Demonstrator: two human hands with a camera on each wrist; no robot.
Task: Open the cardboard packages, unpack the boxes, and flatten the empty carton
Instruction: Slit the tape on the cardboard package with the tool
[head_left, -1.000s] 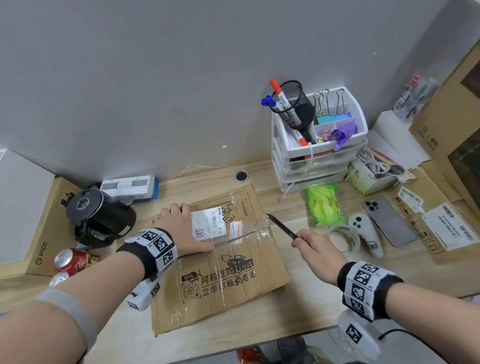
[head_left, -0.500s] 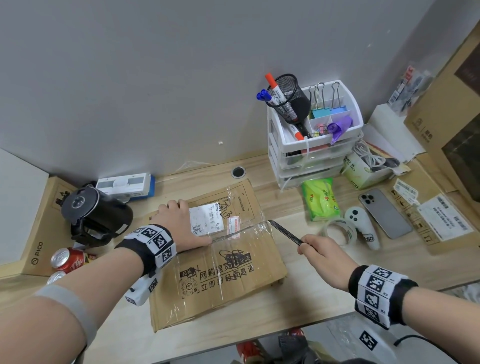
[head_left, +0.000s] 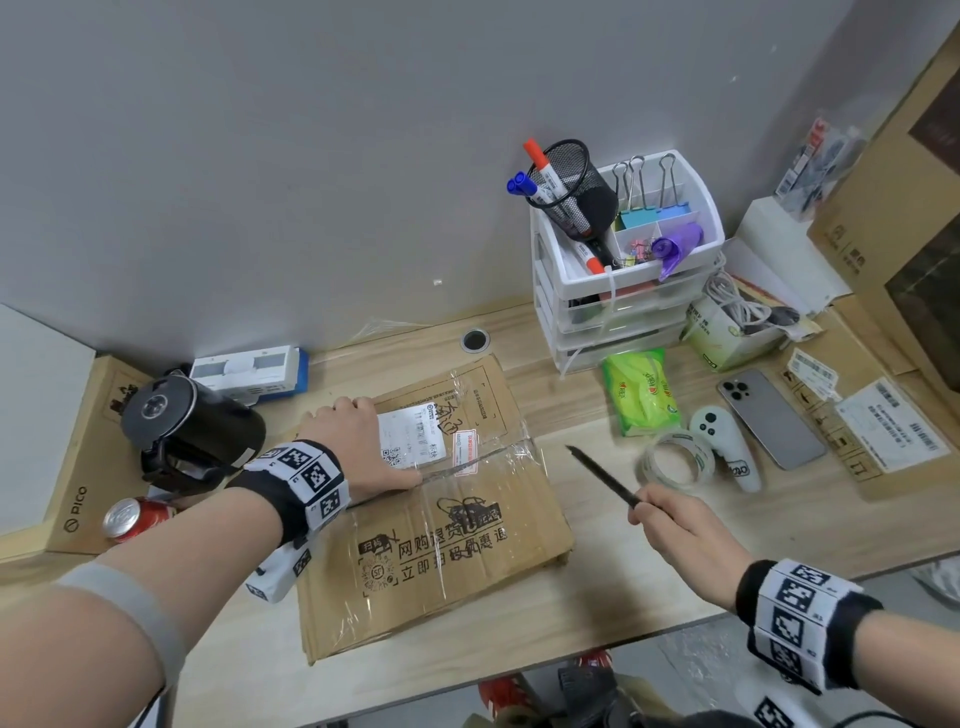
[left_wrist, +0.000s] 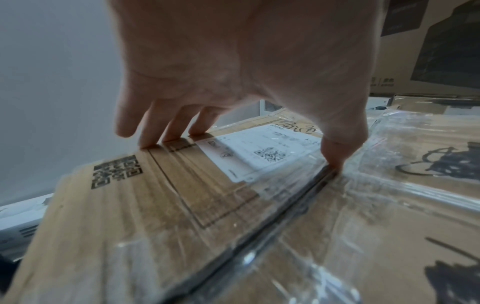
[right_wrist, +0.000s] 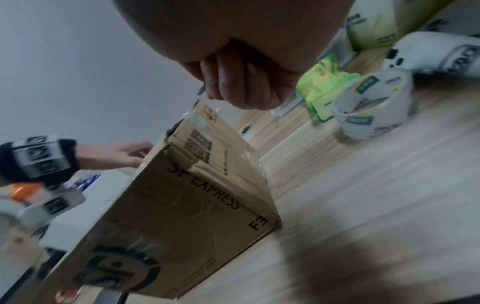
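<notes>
A brown cardboard package (head_left: 441, 519) sealed with clear tape lies on the wooden desk (head_left: 649, 587), a white shipping label (head_left: 413, 434) on its top. My left hand (head_left: 358, 447) presses down on the package's far-left part, fingertips (left_wrist: 153, 142) near the far edge and thumb (left_wrist: 335, 158) on the taped centre seam. To the right of the package my right hand (head_left: 675, 525) grips a thin black blade (head_left: 602, 475), its tip pointing at the package's right edge without touching. In the right wrist view the package's side (right_wrist: 187, 205) reads SF EXPRESS and the fingers (right_wrist: 241, 82) are curled.
A tape roll (head_left: 678, 460), a white controller (head_left: 727, 447), a phone (head_left: 769, 418) and a green wipes pack (head_left: 641, 392) lie right of the blade. White drawers (head_left: 623, 306) stand behind. A black kettle (head_left: 192, 428), cans (head_left: 135, 519) and a PICO box (head_left: 47, 447) crowd the left.
My right hand has drawn the blade back to the right, away from the seam's right end. The left hand stays pressed on the package.
</notes>
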